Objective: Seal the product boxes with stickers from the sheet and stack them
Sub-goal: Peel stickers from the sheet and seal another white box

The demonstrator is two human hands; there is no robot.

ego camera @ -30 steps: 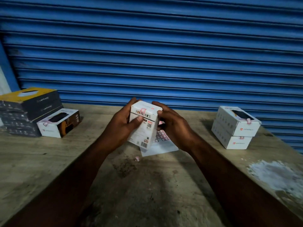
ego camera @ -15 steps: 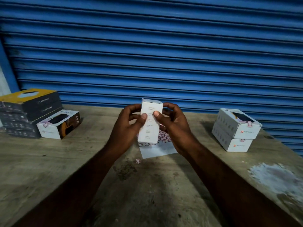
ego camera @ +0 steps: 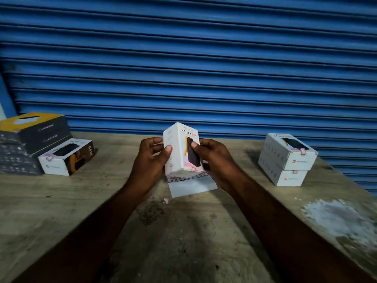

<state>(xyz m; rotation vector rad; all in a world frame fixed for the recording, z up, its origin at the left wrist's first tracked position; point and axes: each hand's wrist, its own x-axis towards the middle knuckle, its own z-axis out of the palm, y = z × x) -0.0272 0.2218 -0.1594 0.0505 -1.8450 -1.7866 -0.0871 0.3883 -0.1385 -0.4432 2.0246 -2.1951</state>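
I hold a white product box [ego camera: 179, 152] upright above the table, its printed front with a dark product picture turned toward me. My left hand [ego camera: 152, 160] grips its left side with the thumb across the face. My right hand [ego camera: 214, 158] grips the right side, thumb on the front. A pink sticker shows at the box's lower edge. Under my hands lies the sticker sheet [ego camera: 191, 183] with rows of small pink stickers. Two white boxes with pink stickers are stacked [ego camera: 285, 160] at the right.
At the left, a white box [ego camera: 65, 158] leans by a pile of dark and yellow boxes [ego camera: 30, 139]. One loose pink sticker [ego camera: 166, 200] lies on the wooden table [ego camera: 61, 201]. A white patch [ego camera: 342, 219] marks the table's right. A blue shutter [ego camera: 183, 68] stands behind.
Both hands have turned the box round, from its barcode side, past its narrow side, to its printed front. The box stays above the sheet.
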